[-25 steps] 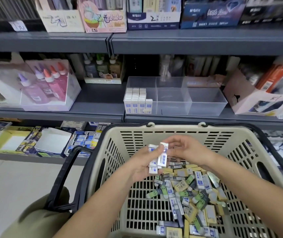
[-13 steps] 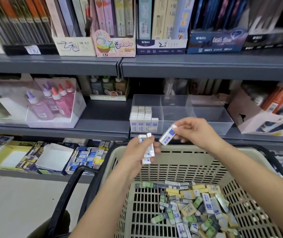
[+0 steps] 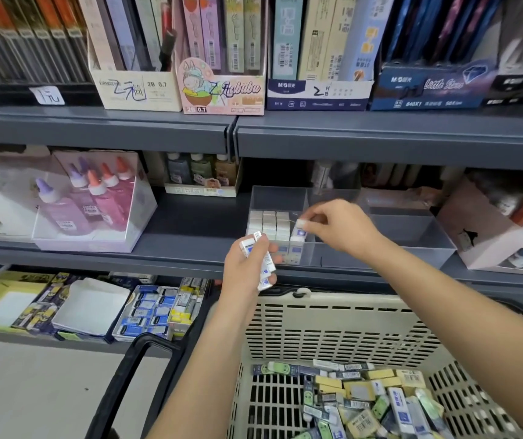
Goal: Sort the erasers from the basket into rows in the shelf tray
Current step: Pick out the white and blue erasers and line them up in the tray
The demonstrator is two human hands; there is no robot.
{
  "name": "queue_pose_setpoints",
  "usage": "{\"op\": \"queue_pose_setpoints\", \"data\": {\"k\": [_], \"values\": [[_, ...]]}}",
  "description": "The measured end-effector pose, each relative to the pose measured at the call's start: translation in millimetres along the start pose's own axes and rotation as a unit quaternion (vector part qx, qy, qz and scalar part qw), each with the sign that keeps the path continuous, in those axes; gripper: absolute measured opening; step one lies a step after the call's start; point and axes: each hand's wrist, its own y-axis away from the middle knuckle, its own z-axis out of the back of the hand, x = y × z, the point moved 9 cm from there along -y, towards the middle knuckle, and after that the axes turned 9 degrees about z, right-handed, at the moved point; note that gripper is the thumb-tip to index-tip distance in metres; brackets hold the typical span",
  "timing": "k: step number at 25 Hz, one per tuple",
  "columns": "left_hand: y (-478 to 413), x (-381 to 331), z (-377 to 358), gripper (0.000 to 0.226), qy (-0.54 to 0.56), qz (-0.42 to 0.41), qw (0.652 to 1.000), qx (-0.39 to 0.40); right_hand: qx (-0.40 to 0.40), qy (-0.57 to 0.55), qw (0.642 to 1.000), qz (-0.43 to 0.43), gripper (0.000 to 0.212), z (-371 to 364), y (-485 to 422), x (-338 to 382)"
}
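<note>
Presently we note the right hand (image 3: 337,228) pinching one eraser (image 3: 300,229) upright, just right of the row (image 3: 269,221) in the tray (image 3: 418,248); the left hand (image 3: 243,275) grips spare erasers (image 3: 264,265) below.

two bare forearms (image 3: 209,359), bare left hand (image 3: 247,264), bare right hand (image 3: 339,226)

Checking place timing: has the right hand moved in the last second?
Yes. The right hand went from above the basket up to the clear shelf tray, holding an eraser over it.

Stationery shop: grey shelves (image 3: 380,134), price tag (image 3: 47,96), shopping basket (image 3: 348,315).
</note>
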Motion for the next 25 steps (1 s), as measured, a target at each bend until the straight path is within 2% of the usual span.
{"op": "queue_pose_setpoints", "data": {"k": [3, 8, 10, 13, 16, 19, 25], "values": [[0, 3, -2, 0.009, -0.002, 0.008, 1.0, 0.016, 0.021, 0.006, 1.0, 0.01, 0.015, -14, -2, 3], [5, 5, -5, 0.015, -0.038, 0.019, 0.998, 0.053, 0.064, 0.08, 0.993, 0.064, 0.027, -26, 1, 12], [8, 4, -5, 0.02, -0.029, 0.031, 0.996, 0.075, 0.05, 0.074, 0.994, 0.067, 0.028, -18, 4, 15], [10, 5, -8, 0.022, -0.018, 0.061, 0.993, 0.102, -0.022, -0.01, 0.997, 0.076, 0.029, -1, 11, 26], [14, 9, -16, 0.019, -0.032, 0.085, 0.987, 0.133, 0.047, -0.142, 0.986, 0.071, 0.025, -16, 21, 42], [18, 14, -24, 0.024, -0.033, 0.107, 0.98, 0.165, 0.088, -0.194, 0.975, 0.07, 0.011, -23, 28, 50], [17, 16, -19, 0.016, -0.063, 0.101, 0.986, 0.12, -0.019, -0.271, 0.962, 0.001, 0.006, 7, 30, 25]]}}
